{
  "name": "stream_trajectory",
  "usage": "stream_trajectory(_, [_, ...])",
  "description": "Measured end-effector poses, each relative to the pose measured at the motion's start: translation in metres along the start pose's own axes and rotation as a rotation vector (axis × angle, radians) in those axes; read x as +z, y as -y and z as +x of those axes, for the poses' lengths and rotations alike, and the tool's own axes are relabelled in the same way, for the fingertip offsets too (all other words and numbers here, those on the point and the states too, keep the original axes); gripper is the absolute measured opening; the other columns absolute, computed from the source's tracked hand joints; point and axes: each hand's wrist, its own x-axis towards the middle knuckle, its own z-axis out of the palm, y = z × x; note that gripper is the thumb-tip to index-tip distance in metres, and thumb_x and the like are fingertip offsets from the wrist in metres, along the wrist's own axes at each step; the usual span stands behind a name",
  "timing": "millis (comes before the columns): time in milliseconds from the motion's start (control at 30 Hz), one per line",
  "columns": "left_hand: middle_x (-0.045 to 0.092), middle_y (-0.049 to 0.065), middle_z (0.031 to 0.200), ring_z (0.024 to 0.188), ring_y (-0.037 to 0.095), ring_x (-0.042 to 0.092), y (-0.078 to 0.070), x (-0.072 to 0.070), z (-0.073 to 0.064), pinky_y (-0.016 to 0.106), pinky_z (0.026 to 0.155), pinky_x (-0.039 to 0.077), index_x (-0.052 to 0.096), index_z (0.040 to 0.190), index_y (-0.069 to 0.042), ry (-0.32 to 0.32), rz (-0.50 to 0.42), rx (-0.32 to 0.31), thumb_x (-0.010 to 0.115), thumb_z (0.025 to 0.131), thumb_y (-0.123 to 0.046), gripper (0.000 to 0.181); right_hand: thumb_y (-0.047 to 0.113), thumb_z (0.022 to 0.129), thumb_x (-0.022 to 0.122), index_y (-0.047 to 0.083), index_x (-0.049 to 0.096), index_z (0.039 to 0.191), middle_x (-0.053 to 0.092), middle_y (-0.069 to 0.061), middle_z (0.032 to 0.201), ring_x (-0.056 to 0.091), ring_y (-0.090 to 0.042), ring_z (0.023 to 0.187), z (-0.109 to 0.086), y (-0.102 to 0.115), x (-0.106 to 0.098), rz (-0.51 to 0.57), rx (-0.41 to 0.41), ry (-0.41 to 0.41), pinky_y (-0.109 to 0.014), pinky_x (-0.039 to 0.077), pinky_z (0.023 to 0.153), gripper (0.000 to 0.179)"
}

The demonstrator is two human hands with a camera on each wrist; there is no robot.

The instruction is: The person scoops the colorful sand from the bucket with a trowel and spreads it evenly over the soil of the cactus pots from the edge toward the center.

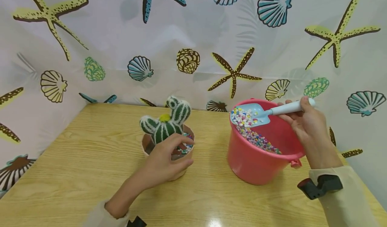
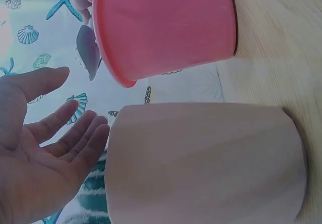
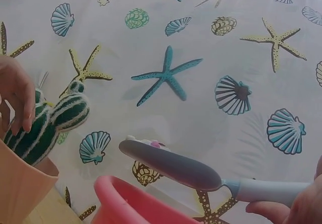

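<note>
My right hand (image 1: 305,124) grips the white handle of a light blue toy shovel (image 1: 257,114). Small multicoloured pebbles (image 1: 243,117) fill the scoop, held over the left rim of a pink bucket (image 1: 257,163). More pebbles lie inside the bucket. My left hand (image 1: 164,160), fingers spread and loosely bent, is at the near right rim of a beige pot (image 2: 201,158). A knitted green and white cactus (image 1: 167,128) stands in the pot, with some pebbles (image 1: 185,146) at its right side. In the left wrist view the left hand holds nothing.
Pot and bucket stand on a light wooden table (image 1: 90,153), the bucket to the right. Behind the table hangs a white cloth (image 1: 196,29) printed with starfish and shells. The bucket's pink handle knob (image 1: 295,164) juts out at its near right.
</note>
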Motion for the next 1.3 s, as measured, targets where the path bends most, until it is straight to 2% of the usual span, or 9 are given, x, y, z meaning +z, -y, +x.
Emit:
stream_trajectory(67, [0.06, 0.008, 0.106, 0.091, 0.02, 0.059, -0.001, -0.004, -0.003, 0.033, 0.078, 0.054, 0.061, 0.115, -0.007, -0.011, -0.007, 0.001, 0.071, 0.084, -0.007, 0.032, 0.028, 0.091, 0.057, 0.022, 0.026, 0.143, 0.048, -0.009, 0.117, 0.059, -0.03, 0.112, -0.001, -0.001, 0.002, -0.002, 0.0, -0.006, -0.046, 0.043, 0.09, 0.061])
stream_trajectory(267, [0.059, 0.008, 0.105, 0.09, 0.02, 0.058, 0.001, -0.012, -0.01, 0.032, 0.078, 0.054, 0.06, 0.115, -0.006, -0.01, 0.006, -0.021, 0.071, 0.085, -0.008, 0.032, 0.028, 0.092, 0.054, 0.022, 0.023, 0.144, 0.045, -0.008, 0.12, 0.045, -0.028, 0.128, -0.001, -0.006, 0.01, 0.001, 0.006, -0.007, -0.045, 0.041, 0.09, 0.061])
stream_trajectory(467, [0.058, 0.008, 0.103, 0.09, 0.02, 0.058, 0.003, -0.018, -0.018, 0.032, 0.078, 0.054, 0.06, 0.114, -0.005, -0.02, 0.013, -0.045, 0.071, 0.085, -0.009, 0.031, 0.029, 0.096, 0.048, 0.016, 0.025, 0.139, 0.044, -0.011, 0.121, 0.067, -0.027, 0.095, -0.002, -0.015, 0.019, -0.023, 0.003, 0.018, -0.046, 0.041, 0.09, 0.051])
stream_trajectory(600, [0.059, 0.007, 0.103, 0.09, 0.019, 0.058, 0.007, -0.022, -0.023, 0.029, 0.076, 0.054, 0.061, 0.113, -0.006, -0.043, 0.031, -0.044, 0.073, 0.084, -0.011, 0.032, 0.029, 0.097, 0.045, 0.015, 0.023, 0.14, 0.041, -0.011, 0.122, 0.069, -0.026, 0.088, -0.003, -0.019, 0.023, -0.028, 0.009, 0.016, -0.045, 0.041, 0.088, 0.05])
stream_trajectory(767, [0.059, 0.007, 0.106, 0.091, 0.02, 0.059, 0.011, -0.029, -0.028, 0.027, 0.078, 0.054, 0.06, 0.114, -0.005, -0.061, 0.026, -0.053, 0.073, 0.084, -0.011, 0.033, 0.029, 0.096, 0.047, 0.019, 0.025, 0.138, 0.037, -0.01, 0.128, 0.061, -0.028, 0.105, -0.005, -0.023, 0.028, -0.012, 0.049, 0.007, -0.046, 0.041, 0.092, 0.049])
stream_trajectory(933, [0.06, 0.008, 0.109, 0.092, 0.019, 0.058, 0.016, -0.04, -0.036, 0.025, 0.076, 0.053, 0.058, 0.117, -0.005, -0.079, 0.032, -0.107, 0.071, 0.086, -0.012, 0.034, 0.028, 0.097, 0.047, 0.022, 0.03, 0.134, 0.034, -0.009, 0.133, 0.041, -0.033, 0.131, -0.01, -0.028, 0.036, 0.008, 0.077, 0.019, -0.047, 0.038, 0.096, 0.042])
stream_trajectory(1100, [0.061, 0.01, 0.113, 0.094, 0.013, 0.056, 0.021, -0.049, -0.046, 0.022, 0.07, 0.051, 0.054, 0.123, -0.005, -0.113, 0.042, -0.153, 0.071, 0.087, -0.016, 0.042, 0.028, 0.097, 0.048, 0.022, 0.031, 0.135, 0.031, -0.009, 0.143, 0.037, -0.034, 0.135, -0.015, -0.035, 0.045, 0.009, 0.084, 0.019, -0.046, 0.039, 0.097, 0.042])
stream_trajectory(1200, [0.061, 0.01, 0.115, 0.094, 0.007, 0.054, 0.022, -0.053, -0.05, 0.021, 0.068, 0.05, 0.053, 0.126, -0.005, -0.126, 0.05, -0.171, 0.072, 0.086, -0.018, 0.046, 0.026, 0.097, 0.048, 0.021, 0.035, 0.128, 0.029, -0.01, 0.146, 0.037, -0.034, 0.135, -0.017, -0.038, 0.049, 0.038, 0.097, 0.013, -0.048, 0.037, 0.099, 0.035])
stream_trajectory(1300, [0.06, 0.01, 0.117, 0.096, 0.009, 0.053, 0.025, -0.056, -0.05, 0.021, 0.07, 0.049, 0.05, 0.128, -0.005, -0.127, 0.064, -0.203, 0.072, 0.086, -0.02, 0.05, 0.025, 0.098, 0.046, 0.019, 0.037, 0.122, 0.029, -0.012, 0.147, 0.037, -0.034, 0.135, -0.018, -0.04, 0.051, 0.062, 0.105, 0.012, -0.049, 0.036, 0.099, 0.027])
